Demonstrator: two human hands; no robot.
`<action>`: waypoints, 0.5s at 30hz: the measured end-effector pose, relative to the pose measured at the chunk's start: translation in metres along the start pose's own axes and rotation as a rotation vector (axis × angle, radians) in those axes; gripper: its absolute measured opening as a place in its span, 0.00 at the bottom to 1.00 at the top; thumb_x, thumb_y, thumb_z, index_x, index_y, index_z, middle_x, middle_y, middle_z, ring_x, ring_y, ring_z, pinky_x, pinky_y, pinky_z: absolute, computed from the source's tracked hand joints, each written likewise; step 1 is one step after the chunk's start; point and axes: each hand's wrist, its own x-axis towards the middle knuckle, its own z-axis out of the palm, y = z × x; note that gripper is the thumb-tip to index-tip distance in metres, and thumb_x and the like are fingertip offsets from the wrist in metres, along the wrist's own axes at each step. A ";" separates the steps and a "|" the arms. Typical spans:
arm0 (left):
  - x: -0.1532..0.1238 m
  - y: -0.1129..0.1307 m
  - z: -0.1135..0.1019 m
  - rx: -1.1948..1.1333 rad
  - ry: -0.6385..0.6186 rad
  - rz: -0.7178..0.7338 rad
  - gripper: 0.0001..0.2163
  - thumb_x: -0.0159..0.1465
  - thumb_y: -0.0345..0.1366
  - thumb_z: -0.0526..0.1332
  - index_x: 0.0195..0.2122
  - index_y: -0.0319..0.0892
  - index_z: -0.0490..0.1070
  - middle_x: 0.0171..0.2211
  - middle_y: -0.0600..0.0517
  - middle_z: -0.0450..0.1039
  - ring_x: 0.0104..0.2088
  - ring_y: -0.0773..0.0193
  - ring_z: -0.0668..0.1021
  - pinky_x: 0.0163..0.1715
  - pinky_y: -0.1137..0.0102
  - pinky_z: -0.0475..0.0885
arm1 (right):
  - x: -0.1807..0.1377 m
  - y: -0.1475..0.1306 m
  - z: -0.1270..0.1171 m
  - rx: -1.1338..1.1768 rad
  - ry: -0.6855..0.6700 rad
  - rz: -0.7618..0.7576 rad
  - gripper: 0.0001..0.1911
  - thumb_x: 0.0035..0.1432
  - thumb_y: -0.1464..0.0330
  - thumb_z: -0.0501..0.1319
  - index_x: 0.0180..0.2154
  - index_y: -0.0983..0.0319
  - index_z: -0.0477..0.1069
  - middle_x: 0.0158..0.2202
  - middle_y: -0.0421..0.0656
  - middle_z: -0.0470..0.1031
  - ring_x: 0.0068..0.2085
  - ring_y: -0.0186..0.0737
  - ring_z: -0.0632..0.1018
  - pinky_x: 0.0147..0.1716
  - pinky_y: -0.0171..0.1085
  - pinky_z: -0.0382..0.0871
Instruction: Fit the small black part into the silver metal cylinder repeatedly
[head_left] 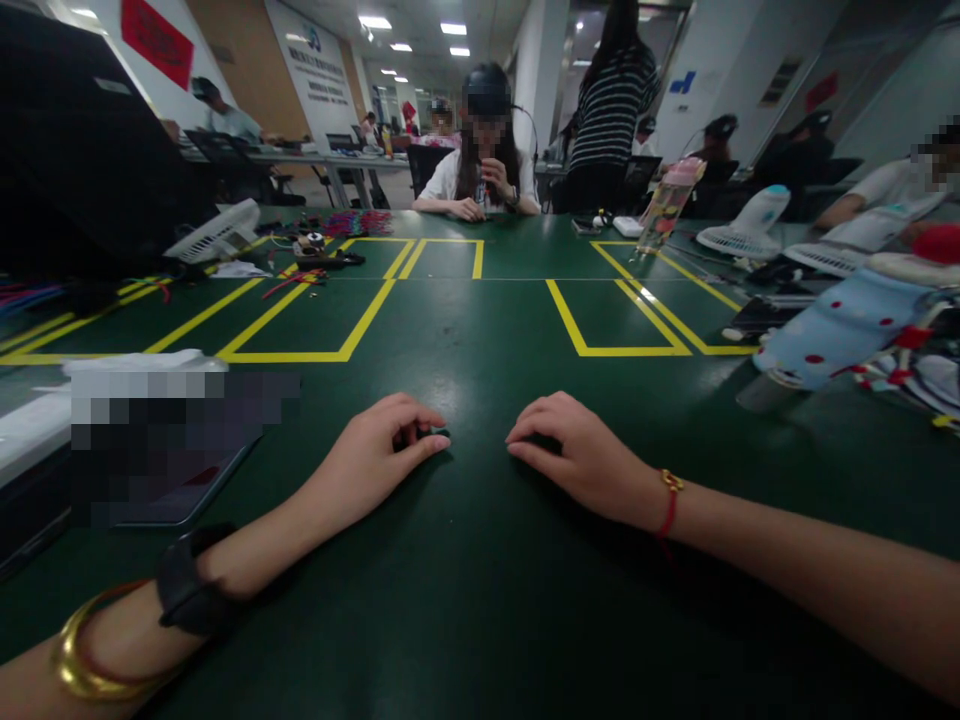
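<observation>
My left hand point(390, 438) rests on the dark green table point(457, 600), fingers loosely curled and a gap between thumb and forefinger. Nothing is in it. Opposite it, my right hand point(570, 450) lies on the same surface with bent fingers, the thumb a little apart from them, also holding nothing. A short stretch of bare tabletop separates the fingertips of the two hands. A black watch point(191, 580) and a gold bangle point(71, 650) are on my left arm; a red cord bracelet point(668, 500) circles my right wrist.
Left of my arm lies a phone-like dark slab point(195, 495), partly pixelated. At right are a blue dotted bottle point(840, 325) and small fans point(750, 225). Wires point(300, 278) lie at back left. Across the table sits a person point(480, 180).
</observation>
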 end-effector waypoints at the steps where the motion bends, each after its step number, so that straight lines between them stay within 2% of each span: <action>1: 0.000 0.001 0.000 -0.002 -0.002 -0.001 0.13 0.62 0.47 0.60 0.41 0.44 0.74 0.34 0.52 0.69 0.30 0.64 0.71 0.29 0.70 0.66 | -0.003 0.006 -0.009 0.003 0.044 0.041 0.11 0.60 0.60 0.55 0.37 0.56 0.74 0.40 0.39 0.74 0.43 0.36 0.72 0.44 0.40 0.65; 4: 0.000 0.003 -0.001 -0.017 -0.006 -0.006 0.14 0.63 0.48 0.59 0.41 0.44 0.74 0.35 0.51 0.70 0.31 0.64 0.71 0.29 0.70 0.66 | -0.021 0.035 -0.053 -0.148 0.299 0.249 0.15 0.60 0.57 0.54 0.40 0.56 0.74 0.39 0.40 0.75 0.37 0.36 0.74 0.38 0.37 0.66; 6: 0.000 0.004 -0.001 -0.033 0.000 -0.012 0.14 0.63 0.48 0.58 0.40 0.44 0.74 0.35 0.51 0.70 0.31 0.64 0.71 0.29 0.70 0.67 | -0.040 0.063 -0.087 -0.382 0.482 0.372 0.16 0.58 0.57 0.56 0.41 0.58 0.74 0.37 0.42 0.76 0.34 0.36 0.73 0.35 0.36 0.65; 8: 0.000 0.006 -0.002 -0.049 0.002 -0.019 0.14 0.63 0.48 0.57 0.39 0.44 0.74 0.36 0.51 0.71 0.30 0.64 0.72 0.29 0.70 0.67 | -0.062 0.092 -0.115 -0.635 0.565 0.430 0.17 0.58 0.59 0.56 0.42 0.61 0.75 0.38 0.46 0.76 0.35 0.38 0.73 0.35 0.36 0.63; 9: 0.000 0.007 -0.002 -0.057 0.001 -0.023 0.13 0.64 0.48 0.57 0.39 0.44 0.74 0.36 0.51 0.71 0.31 0.64 0.72 0.30 0.69 0.67 | -0.072 0.105 -0.127 -0.737 0.556 0.459 0.17 0.58 0.60 0.56 0.41 0.62 0.75 0.38 0.47 0.76 0.37 0.38 0.73 0.36 0.36 0.62; 11: -0.001 0.008 -0.003 -0.069 -0.003 -0.032 0.13 0.64 0.47 0.56 0.39 0.45 0.74 0.37 0.51 0.71 0.32 0.63 0.72 0.31 0.69 0.67 | -0.088 0.126 -0.143 -0.848 0.454 0.559 0.16 0.57 0.60 0.55 0.40 0.62 0.75 0.38 0.48 0.75 0.38 0.40 0.72 0.35 0.37 0.60; 13: -0.001 0.009 -0.003 -0.074 -0.005 -0.042 0.13 0.65 0.46 0.56 0.40 0.45 0.74 0.37 0.51 0.71 0.33 0.63 0.73 0.31 0.69 0.67 | -0.099 0.139 -0.151 -0.850 0.337 0.690 0.17 0.57 0.58 0.55 0.40 0.61 0.75 0.37 0.48 0.75 0.36 0.40 0.72 0.33 0.37 0.59; 15: -0.001 0.009 -0.004 -0.071 -0.006 -0.048 0.12 0.65 0.46 0.56 0.40 0.45 0.74 0.38 0.51 0.71 0.34 0.62 0.73 0.32 0.68 0.67 | -0.104 0.145 -0.154 -0.819 0.281 0.780 0.17 0.57 0.57 0.55 0.40 0.60 0.75 0.36 0.47 0.75 0.34 0.41 0.71 0.32 0.37 0.58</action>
